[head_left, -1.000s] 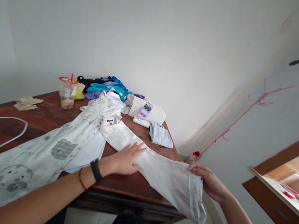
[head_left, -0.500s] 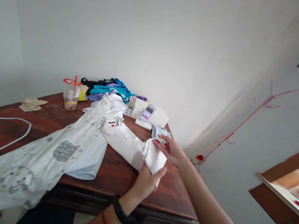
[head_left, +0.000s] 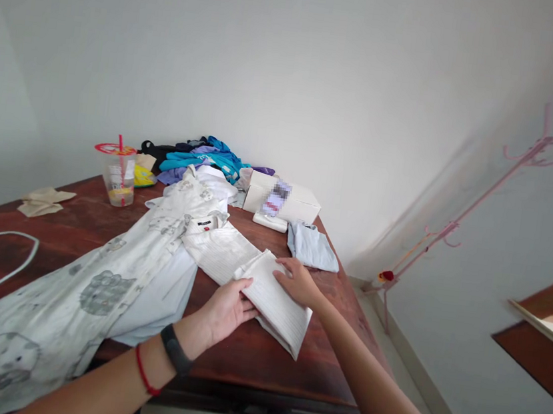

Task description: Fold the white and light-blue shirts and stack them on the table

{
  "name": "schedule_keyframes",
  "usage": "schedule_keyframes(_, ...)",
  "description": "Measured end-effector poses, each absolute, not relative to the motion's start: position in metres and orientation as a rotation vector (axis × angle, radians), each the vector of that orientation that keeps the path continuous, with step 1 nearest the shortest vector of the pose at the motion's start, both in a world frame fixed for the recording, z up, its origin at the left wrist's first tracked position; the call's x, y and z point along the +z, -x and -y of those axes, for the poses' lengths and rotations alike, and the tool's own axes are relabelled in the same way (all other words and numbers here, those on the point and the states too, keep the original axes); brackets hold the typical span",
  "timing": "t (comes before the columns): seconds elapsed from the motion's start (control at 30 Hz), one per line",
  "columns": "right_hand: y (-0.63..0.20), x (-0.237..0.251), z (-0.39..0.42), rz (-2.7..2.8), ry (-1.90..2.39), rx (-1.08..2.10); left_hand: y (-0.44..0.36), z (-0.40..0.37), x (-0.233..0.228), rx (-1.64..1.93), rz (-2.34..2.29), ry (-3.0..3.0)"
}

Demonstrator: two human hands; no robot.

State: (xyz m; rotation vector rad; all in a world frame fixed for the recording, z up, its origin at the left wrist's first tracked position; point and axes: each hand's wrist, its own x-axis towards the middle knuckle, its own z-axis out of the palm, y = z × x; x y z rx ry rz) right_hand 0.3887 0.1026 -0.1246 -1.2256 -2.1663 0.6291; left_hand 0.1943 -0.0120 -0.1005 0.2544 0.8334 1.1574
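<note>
A white ribbed shirt (head_left: 225, 249) lies on the dark wooden table with its lower part folded back over itself. At the left edge of that fold, my left hand (head_left: 226, 312) holds the cloth, thumb on top and fingertips partly tucked at the edge. My right hand (head_left: 300, 282) lies on the folded part with its fingers spread, pressing on the cloth. Left of the shirt, a long white garment with grey cat prints (head_left: 109, 294) stretches over the table's front edge. A pale blue garment (head_left: 159, 300) is partly under it.
A folded light blue garment (head_left: 312, 246) sits at the right edge near a white box (head_left: 297, 199). Piled clothes (head_left: 211, 162) lie at the back. A plastic cup (head_left: 121, 181), a beige cloth (head_left: 44, 201) and a white cable (head_left: 22, 263) are left. A pink coat rack (head_left: 485, 185) stands right.
The gathered white end of the shirt is now laid flat over the shirt. My right hand has gone from pinching it to lying spread; my left hand has moved left. The view has shifted rightward.
</note>
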Motion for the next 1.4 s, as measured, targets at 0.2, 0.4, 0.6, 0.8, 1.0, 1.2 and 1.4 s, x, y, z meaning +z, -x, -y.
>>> schedule_keyframes(0.2,-0.388,-0.112,-0.128,2.138,1.324,0.821,-0.167,-0.005,-0.094,0.978,-1.049,-0.678)
schedule_keyframes(0.4,-0.416,-0.099,-0.138,2.197,1.222,1.322,-0.16,-0.016,-0.081,0.839,-1.238,-1.316)
schedule_keyframes(0.6,-0.448,-0.092,-0.143,2.192,1.124,1.461,-0.166,-0.04,-0.094,0.757,-1.485,-2.17)
schedule_keyframes(0.8,-0.441,-0.107,-0.15,2.226,1.129,1.46,-0.168,-0.028,-0.101,0.792,-1.152,-2.639)
schedule_keyframes(1.0,-0.434,-0.107,-0.149,2.064,1.147,1.299,-0.169,-0.019,-0.097,0.692,-1.0,-2.624)
schedule_keyframes(1.2,-0.433,-0.109,-0.147,2.104,1.132,1.397,-0.167,-0.022,-0.1,0.629,-1.005,-2.525)
schedule_keyframes(1.4,-0.433,-0.117,-0.15,2.079,1.081,1.49,-0.166,-0.023,-0.105,0.609,-1.017,-2.465)
